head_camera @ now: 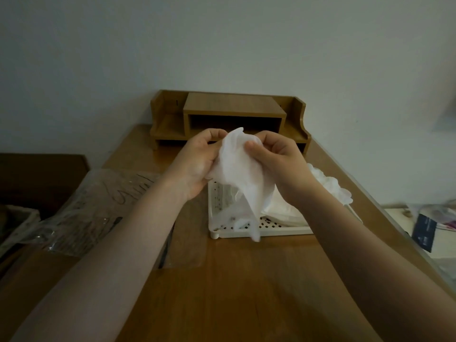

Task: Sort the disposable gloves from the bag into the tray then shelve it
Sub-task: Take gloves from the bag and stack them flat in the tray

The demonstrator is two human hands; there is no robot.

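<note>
1. Head view, centre of the frame: the left hand (pixel 199 161) and the right hand (pixel 278 161) are raised together above the tray, both pinching one thin white glove (pixel 240 169) between them.
2. The left hand's fingers curl round the glove's left edge; the right hand's thumb and fingers pinch its upper right part. Both grips are narrow and closed on the glove.
3. The glove hangs down from the hands, its lower end trailing in front of the tray's near rim.
4. The white perforated tray (pixel 271 230) sits on the wooden table (pixel 234 292) just below the hands, right of centre. More white gloves (pixel 278 208) lie in its right part.
5. Another heap of white gloves (pixel 330 186) lies beside the tray's right side, at the table's right edge.
6. A clear plastic bag (pixel 98 206) with dark print lies flat at the left of the frame, over the table's left edge.
7. A wooden shelf unit (pixel 229 114) stands at the table's far end against the wall, above the hands in the frame, with an open slot in its middle.
</note>
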